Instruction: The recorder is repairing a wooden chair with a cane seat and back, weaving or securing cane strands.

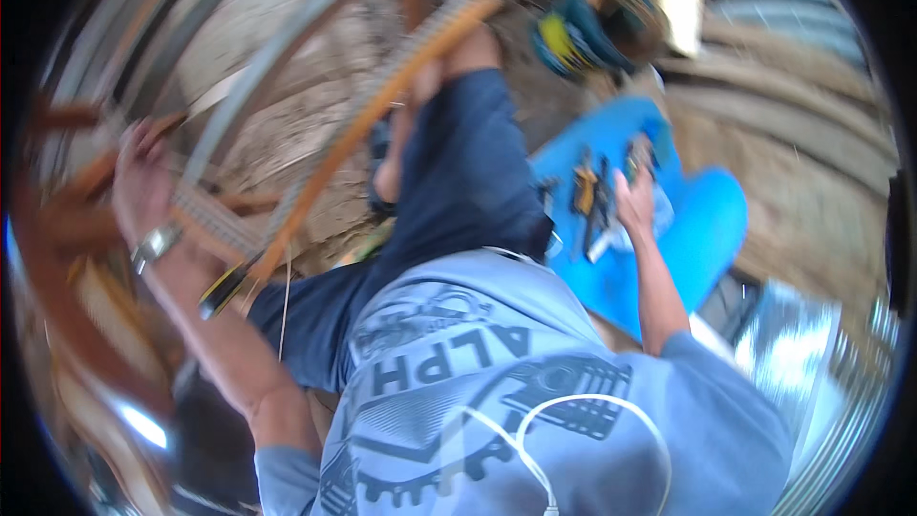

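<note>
- Head view, and the person's grey-blue shirt (573,420) fills the lower middle, dark shorts (458,172) stretching up from it.
- Big wooden frame (363,119) next, slanting across upper left, its near corner down by the left thigh; between its rails there's open room, with ground showing through.
- Over to the right, a blue plastic piece (702,220) with a curved rim! Tools crowd its middle, and a broad blue stretch runs on to its right edge.
- Far left, curved brown wood (57,296) stands tight behind the left forearm, so that side is the narrow one.
- Up top, a teal and yellow bucket (564,38), just beyond the blue piece's upper edge.
- Left hand (143,172), watch (156,244) on the wrist: it's right beside the frame's left edge, fingers bent, too blurred to tell whether they grip.
- Right hand (635,201) is over the tools, thumb raised, at a short tool (640,151); can't tell if it's closed on it.
- Just left, an orange-handled tool (583,189) lies beside a slim dark tool (601,201).
- Smallest, a yellow-and-black handle (224,290) at the frame's near corner.
</note>
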The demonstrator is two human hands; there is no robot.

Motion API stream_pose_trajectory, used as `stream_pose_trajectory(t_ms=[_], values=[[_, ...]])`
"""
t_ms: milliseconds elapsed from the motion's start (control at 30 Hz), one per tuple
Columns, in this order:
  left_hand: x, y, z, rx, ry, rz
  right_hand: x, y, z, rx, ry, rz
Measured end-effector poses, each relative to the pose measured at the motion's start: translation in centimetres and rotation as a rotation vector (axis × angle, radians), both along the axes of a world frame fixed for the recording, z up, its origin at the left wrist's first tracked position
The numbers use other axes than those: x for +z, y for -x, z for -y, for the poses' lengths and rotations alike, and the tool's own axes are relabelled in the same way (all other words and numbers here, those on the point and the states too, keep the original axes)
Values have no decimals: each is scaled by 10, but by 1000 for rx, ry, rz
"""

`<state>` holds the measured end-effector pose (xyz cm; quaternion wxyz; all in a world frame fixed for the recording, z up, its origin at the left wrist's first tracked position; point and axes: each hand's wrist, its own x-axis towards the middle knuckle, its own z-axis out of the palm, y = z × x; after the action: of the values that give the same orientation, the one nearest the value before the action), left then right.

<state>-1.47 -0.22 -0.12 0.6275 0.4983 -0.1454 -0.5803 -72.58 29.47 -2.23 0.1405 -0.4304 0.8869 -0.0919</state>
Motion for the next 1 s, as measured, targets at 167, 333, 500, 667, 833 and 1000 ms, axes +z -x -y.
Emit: stream_pose_trajectory(t_ms=[167, 333, 500, 667, 833, 1000], values=[[-32, -17, -5, -59, -66, 40, 5, -9, -25, -141, -254, -183], [-38, -24, -13, -30, -243, 28, -16, -3, -39, -20, -322, -312], [-39, -38, -12, -74, -44, 47, -36, 26, -37, 5, -400, -389], [-32, -43, -25, 14, -177, -126, -48, -1, -27, 136, -136, -420], [-28, -19, -38, -69, -172, -26, -61, -39, -9, 144, -244, -313], [-16, 6, -46, -201, 0, -22, -63, -54, 3, 212, -136, -472]])
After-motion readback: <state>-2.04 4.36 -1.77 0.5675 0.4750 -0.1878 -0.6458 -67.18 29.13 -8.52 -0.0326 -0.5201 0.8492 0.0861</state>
